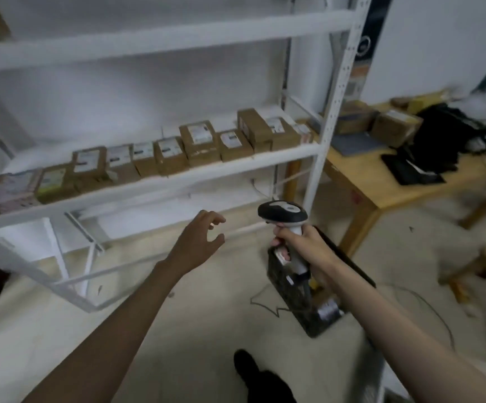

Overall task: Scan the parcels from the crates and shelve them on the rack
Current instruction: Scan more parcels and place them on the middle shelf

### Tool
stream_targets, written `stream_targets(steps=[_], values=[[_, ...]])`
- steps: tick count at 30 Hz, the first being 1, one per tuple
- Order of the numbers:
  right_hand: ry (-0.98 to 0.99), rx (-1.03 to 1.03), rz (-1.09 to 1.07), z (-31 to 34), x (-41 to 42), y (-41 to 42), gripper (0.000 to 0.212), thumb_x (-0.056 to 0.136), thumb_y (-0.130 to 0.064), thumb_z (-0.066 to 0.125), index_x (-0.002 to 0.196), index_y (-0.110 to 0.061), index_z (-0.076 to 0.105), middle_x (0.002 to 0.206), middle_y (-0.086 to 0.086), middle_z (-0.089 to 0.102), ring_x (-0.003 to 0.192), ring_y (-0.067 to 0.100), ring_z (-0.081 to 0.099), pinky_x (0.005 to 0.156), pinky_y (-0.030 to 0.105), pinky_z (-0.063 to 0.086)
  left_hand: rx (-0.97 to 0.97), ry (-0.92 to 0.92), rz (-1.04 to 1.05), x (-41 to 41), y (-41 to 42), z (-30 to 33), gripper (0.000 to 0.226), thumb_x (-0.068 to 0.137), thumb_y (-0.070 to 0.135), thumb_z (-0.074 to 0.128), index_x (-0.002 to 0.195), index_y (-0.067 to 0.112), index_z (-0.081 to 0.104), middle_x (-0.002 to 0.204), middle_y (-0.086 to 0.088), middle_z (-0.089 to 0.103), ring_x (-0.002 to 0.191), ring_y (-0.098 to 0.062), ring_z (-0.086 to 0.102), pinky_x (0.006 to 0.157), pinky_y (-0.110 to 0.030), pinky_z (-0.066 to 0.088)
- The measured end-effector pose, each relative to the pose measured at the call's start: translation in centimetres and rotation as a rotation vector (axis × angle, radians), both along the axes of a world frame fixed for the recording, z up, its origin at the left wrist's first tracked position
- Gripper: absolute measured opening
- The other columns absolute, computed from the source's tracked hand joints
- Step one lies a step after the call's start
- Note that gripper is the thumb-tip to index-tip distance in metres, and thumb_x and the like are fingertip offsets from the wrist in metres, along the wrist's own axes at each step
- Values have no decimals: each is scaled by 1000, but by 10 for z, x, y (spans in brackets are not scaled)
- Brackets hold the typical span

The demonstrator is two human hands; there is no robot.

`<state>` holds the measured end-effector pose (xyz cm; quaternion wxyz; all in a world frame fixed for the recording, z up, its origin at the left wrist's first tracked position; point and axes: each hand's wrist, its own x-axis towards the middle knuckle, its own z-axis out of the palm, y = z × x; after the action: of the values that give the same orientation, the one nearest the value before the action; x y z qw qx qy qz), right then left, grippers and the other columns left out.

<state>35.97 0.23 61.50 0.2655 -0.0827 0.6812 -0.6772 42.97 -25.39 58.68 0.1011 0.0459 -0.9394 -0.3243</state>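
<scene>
Left hand (198,242) empty, fingers loosely spread, right hand (300,242) fingers grasping scanner (283,212), parcels (160,155) beyond on rack (149,181)

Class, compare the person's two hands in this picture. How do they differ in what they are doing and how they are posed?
The left hand holds nothing, while the right hand grips the handle of a scanner. The left hand's fingers are loosely spread and reach toward the rack; the right hand's are curled tight round the handle. The left hand sits nearer the rack's shelf of parcels, the right above a dark crate. Both arms are bare and stretched forward.
</scene>
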Motion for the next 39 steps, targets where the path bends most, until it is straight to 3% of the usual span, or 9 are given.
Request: stream_targets(steps=[7,15,21,27,31,35,39], values=[[-162,108,-208,-58,82,141,15,98,-13,63,107,-2,67,78,11,66,53,16,51,51,28,43,45,-200,-219,39,124,-64,33,90,17,69,121,23,60,116,2,55,102,-17,57,88,-33,49],[-264,120,-481,-88,135,293,12,99,-11,59,108,-5,64,80,12,65,54,16,49,48,26,42,24,-318,-476,41,271,-106,41,90,16,69,129,24,58,117,9,50,98,-6,52,83,-21,39],[-406,78,-695,-142,177,393,16,97,-6,58,113,-3,62,79,12,64,52,13,49,49,25,44,13,-488,-585,52,377,-165,42,92,25,67,132,29,54,121,11,47,102,-9,53,83,-27,43],[-549,26,-837,-195,204,487,14,97,-4,59,109,-8,59,73,7,63,51,13,49,50,28,45,32,-681,-700,67,474,-206,37,95,27,65,123,43,48,122,13,47,100,7,52,74,-7,41],[-606,-15,-894,-216,203,540,20,93,-4,63,112,-10,59,70,4,66,54,16,53,59,32,47,-16,-710,-688,60,537,-214,35,95,26,63,128,32,53,124,4,51,101,-13,55,82,-26,44],[-619,-49,-940,-231,204,578,17,94,-1,60,108,-10,58,67,4,65,50,12,50,50,27,45,-11,-769,-710,52,590,-218,39,98,20,60,137,20,53,127,-2,50,108,-20,56,92,-35,49],[-655,-54,-982,-251,203,602,13,93,1,61,98,-11,62,68,5,61,51,12,49,52,27,44,-25,-843,-717,43,625,-234,39,99,19,61,137,18,53,128,-3,50,110,-21,56,96,-41,50]])
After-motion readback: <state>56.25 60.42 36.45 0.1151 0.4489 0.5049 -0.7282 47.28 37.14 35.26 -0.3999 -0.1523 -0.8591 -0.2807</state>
